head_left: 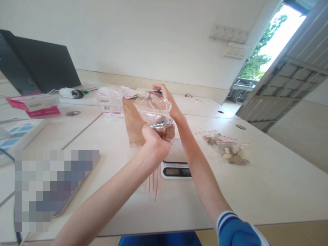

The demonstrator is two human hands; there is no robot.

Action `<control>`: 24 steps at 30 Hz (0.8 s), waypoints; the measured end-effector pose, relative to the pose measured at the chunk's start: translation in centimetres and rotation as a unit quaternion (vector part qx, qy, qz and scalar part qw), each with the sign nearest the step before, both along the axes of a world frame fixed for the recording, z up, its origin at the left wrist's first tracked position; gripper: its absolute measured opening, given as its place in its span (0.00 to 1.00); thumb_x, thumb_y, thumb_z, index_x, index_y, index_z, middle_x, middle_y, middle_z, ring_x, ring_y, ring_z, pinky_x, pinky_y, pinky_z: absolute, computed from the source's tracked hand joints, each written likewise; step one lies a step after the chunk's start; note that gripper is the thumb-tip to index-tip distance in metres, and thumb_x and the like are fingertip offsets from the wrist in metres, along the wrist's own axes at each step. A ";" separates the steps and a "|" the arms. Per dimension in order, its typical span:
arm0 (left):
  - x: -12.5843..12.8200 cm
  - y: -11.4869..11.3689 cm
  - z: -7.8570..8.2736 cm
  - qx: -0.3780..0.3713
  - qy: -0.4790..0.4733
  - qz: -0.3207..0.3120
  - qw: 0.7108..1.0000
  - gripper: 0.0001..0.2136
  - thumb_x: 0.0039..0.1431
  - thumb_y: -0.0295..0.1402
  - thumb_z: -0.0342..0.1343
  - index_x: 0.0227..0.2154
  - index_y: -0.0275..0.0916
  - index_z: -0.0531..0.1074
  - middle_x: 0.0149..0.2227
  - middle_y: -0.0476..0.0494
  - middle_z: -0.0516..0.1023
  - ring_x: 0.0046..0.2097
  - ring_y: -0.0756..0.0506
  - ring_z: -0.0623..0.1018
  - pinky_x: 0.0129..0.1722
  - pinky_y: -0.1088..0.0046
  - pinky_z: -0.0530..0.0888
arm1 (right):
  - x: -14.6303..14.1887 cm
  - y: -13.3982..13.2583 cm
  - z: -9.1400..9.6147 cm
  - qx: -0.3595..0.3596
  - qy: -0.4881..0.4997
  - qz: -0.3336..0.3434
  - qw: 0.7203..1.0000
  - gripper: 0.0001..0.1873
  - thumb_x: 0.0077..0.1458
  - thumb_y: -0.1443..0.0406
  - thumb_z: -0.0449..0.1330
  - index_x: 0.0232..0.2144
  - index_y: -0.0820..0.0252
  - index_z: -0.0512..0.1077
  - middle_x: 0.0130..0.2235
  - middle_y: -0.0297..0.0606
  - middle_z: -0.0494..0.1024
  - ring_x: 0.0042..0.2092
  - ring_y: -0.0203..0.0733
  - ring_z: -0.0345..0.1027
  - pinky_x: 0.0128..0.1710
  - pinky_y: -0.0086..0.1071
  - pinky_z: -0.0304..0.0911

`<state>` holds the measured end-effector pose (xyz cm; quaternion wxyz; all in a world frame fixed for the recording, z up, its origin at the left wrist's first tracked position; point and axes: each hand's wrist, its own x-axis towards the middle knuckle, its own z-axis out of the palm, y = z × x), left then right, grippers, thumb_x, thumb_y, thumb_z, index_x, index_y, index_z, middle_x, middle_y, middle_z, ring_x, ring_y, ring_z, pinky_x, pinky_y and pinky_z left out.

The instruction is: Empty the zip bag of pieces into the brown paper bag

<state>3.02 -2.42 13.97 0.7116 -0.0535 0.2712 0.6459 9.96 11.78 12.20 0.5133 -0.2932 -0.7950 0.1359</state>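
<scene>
Blue striped sleeve (235, 229) at 5 o'clock, nearest us, our right arm running up from it. Left hand (155, 141) is clamped around the bottom of a clear zip bag (156, 114), held in the air above the digital scale (176, 167) at centre. Right hand (167, 99) pinches the bag's red-striped top edge at 12 o'clock of the left; we can't tell if the seal is closed. Brown lumps (165, 130) sit in the bag's bottom, so filling looks done, judging from this. Filled small bags (227, 147) lie on the desk (269, 184) at 3 o'clock, apparently finished. Empty red-striped bags (153, 182) lie at 7 o'clock of the scale, so more seems left. Brown paper bag (133, 124) stands behind the hands. Laptop (38, 65) at 10 o'clock, pink box (36, 104) below it.
</scene>
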 end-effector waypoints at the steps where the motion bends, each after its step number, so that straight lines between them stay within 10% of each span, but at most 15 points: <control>1: 0.0 0.0 0.0 -0.001 0.001 -0.001 1.000 0.14 0.58 0.28 0.41 0.27 0.34 0.72 0.18 0.46 0.70 0.18 0.50 0.71 0.16 0.78 0.68 | 0.0 0.3 -0.1 0.000 0.011 -0.012 1.000 0.22 0.54 0.54 0.59 0.48 0.55 0.63 0.54 0.46 0.71 0.55 0.46 0.65 0.57 0.44 0.60; 24: -0.8 0.7 0.1 0.012 -0.009 0.011 1.000 0.12 0.57 0.26 0.42 0.29 0.34 0.72 0.16 0.48 0.69 0.16 0.50 0.70 0.16 0.78 0.68 | -0.3 -1.0 3.6 -0.077 -0.105 0.171 0.977 0.13 0.47 0.59 0.60 0.36 0.57 0.71 0.42 0.36 0.78 0.48 0.47 0.70 0.51 0.43 0.63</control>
